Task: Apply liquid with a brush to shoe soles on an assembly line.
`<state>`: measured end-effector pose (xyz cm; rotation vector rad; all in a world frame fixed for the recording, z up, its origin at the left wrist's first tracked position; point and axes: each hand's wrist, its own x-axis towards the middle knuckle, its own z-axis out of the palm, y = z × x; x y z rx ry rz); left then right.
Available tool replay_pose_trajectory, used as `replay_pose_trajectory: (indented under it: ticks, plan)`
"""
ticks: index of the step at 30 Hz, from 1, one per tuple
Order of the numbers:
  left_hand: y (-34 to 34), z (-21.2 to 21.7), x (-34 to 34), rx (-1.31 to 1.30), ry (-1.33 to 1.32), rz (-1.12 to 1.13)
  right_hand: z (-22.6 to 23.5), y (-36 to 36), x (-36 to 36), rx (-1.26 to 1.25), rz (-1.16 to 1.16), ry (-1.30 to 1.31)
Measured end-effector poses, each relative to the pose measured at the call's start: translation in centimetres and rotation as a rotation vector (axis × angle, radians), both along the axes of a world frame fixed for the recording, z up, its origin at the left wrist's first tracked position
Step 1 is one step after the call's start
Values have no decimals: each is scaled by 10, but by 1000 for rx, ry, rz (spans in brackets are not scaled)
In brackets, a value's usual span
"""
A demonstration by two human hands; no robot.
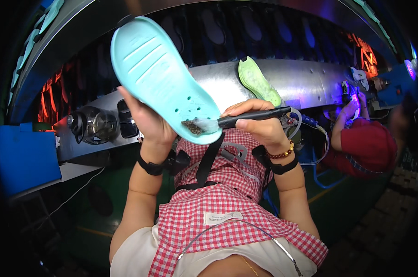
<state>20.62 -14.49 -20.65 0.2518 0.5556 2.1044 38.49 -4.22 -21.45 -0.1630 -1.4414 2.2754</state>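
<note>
A: The turquoise shoe sole (165, 78) sits at about eleven o'clock in the head view, held up in front of the chest with its heel end high and its toe end down near the middle.

B: Who holds it?

A: The left hand (149, 122) grips it from below, fingers wrapped round its lower edge. The right hand (259, 122) is closed around a black brush handle (253, 116), and the pale bristles touch the sole's toe end.

B: How far along does the brushing look?

A: I judge it barely begun. A dark, wet-looking patch (193, 127) lies only at the toe, right beside the bristles; the rest of the sole, up to the heel, looks clean and dry.

B: So most of the sole is left?

A: It seems so, if the whole face is to be coated; I cannot tell how much is meant to be.

B: Anything else about?

A: A green sole (259, 82) rests on the curved metal surface (310, 81) at one o'clock. At three o'clock another person in a red top (368, 147) works with their own hands.
</note>
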Motion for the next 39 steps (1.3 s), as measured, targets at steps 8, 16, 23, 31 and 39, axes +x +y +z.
replay_pose_trajectory:
  ticks: [8,16,23,31,39]
  plan:
    - [-15,-36,3,-42,-33,-403,33,-10,4,422,103,-156]
    - [-11,-7,-15,-139,-71,-849,42,6,8,726,305,-36]
    - [-10,14,-11,-509,418,-824,55,13,6,1158,329,-75]
    - [-24,12,-34,-444,293,-768,36,33,11,891,173,20]
    - [-41,8,-45,-400,267,-690,41,32,15,960,-38,-40]
